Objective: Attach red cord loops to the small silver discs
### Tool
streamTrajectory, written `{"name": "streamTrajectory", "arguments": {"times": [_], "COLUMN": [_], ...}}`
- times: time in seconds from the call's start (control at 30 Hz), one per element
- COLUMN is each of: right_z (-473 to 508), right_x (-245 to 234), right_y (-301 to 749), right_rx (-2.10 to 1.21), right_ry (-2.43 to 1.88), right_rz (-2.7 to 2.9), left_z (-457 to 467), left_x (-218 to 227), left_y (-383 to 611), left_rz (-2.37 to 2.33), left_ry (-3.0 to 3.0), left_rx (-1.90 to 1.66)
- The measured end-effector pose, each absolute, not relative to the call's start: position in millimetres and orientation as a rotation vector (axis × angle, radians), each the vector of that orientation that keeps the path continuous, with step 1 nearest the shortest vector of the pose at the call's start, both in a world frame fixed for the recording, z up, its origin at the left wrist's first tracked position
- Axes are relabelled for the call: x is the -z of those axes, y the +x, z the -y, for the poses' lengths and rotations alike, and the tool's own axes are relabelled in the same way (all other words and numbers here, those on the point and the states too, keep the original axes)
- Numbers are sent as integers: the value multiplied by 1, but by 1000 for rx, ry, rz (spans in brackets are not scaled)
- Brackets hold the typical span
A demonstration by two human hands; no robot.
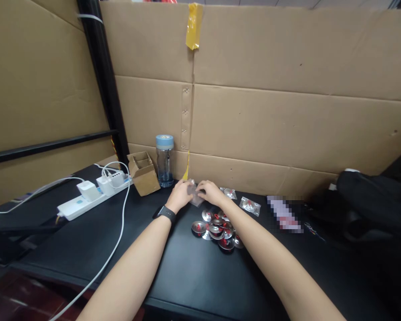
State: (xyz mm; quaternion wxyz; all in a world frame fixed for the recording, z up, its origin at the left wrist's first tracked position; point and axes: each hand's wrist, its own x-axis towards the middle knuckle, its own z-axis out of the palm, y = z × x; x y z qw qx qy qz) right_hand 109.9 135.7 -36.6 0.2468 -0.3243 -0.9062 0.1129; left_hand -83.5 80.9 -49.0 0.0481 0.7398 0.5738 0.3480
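Note:
Both hands meet near the back of the black table, over a small clear plastic bag (pixel 196 199). My left hand (pixel 180 195), with a dark watch on its wrist, has its fingers closed at the bag's left side. From the other side, the bent fingers of my right hand (pixel 212 193) pinch it near the top. Whether anything lies inside is hard to make out. Just in front is a pile of small dished metal discs (pixel 216 229) with red loops, like finger cymbals, partly covered by my right forearm. One bagged disc (pixel 250 206) lies right of that arm; another bagged disc (pixel 229 193) lies behind it.
A blue-lidded bottle (pixel 165 161) and an opened cardboard box (pixel 143 174) stand at the back left. Left of them is a white power strip (pixel 93 198) with a trailing cable (pixel 123 223). Cardboard walls (pixel 254 125) enclose the back; a dark bag-like item (pixel 370 200) lies right.

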Motion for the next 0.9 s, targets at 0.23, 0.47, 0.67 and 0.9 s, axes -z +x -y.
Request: {"name": "streamTrajectory", "arguments": {"times": [0.23, 0.47, 0.67, 0.9], "right_z": [-140, -134, -115, -107], "right_x": [35, 33, 22, 17], "right_y": [107, 106, 103, 102], "right_rx": [-80, -89, -152, -174], "right_ry": [-736, -745, -869, -944], "right_rz": [2696, 2734, 2719, 2704], "left_z": [-75, -80, -82, -88], "left_x": [45, 46, 49, 55], "left_y": [-90, -104, -117, -122], "left_rz": [-1973, -1879, -1917, -1892], "left_ry": [2280, 2328, 2263, 2215], "left_rx": [-817, -663, -665, -701]}}
